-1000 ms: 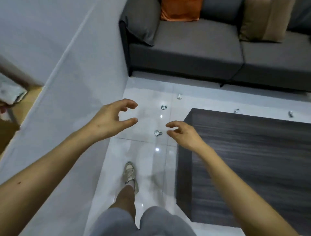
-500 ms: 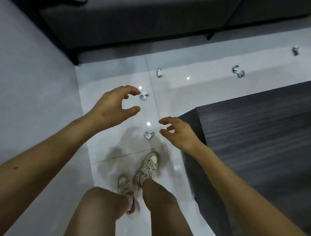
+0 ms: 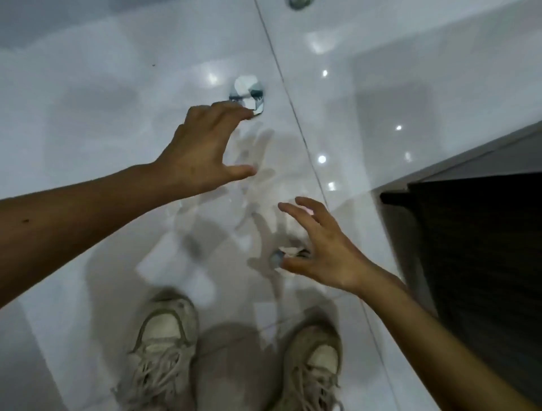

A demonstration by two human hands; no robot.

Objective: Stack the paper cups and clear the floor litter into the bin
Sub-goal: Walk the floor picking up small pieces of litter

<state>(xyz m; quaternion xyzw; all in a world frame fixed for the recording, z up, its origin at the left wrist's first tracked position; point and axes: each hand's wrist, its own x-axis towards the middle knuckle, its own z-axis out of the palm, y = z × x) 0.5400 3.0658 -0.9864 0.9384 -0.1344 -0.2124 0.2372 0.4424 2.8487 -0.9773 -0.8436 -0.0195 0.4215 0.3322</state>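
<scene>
A crumpled silver-and-white wrapper point(image 3: 247, 93) lies on the glossy white tiled floor point(image 3: 117, 102). My left hand point(image 3: 205, 149) hovers just below it, fingers spread and curved, fingertips close to its lower edge, holding nothing. A second small crumpled scrap point(image 3: 286, 253) lies lower down, partly hidden under my right hand point(image 3: 319, 246). That hand is spread over the scrap with its thumb beside it and fingers arched above; I cannot tell whether it touches. A third piece point(image 3: 299, 2) shows at the top edge.
My two pale lace-up shoes point(image 3: 164, 346) point(image 3: 313, 366) stand on the tiles at the bottom. A dark wood-grain table point(image 3: 475, 264) fills the right side, its edge close to my right forearm.
I have bent down toward the floor, so the litter looks much larger. Both hands have dropped toward the two nearest scraps. The sofa has left the view.
</scene>
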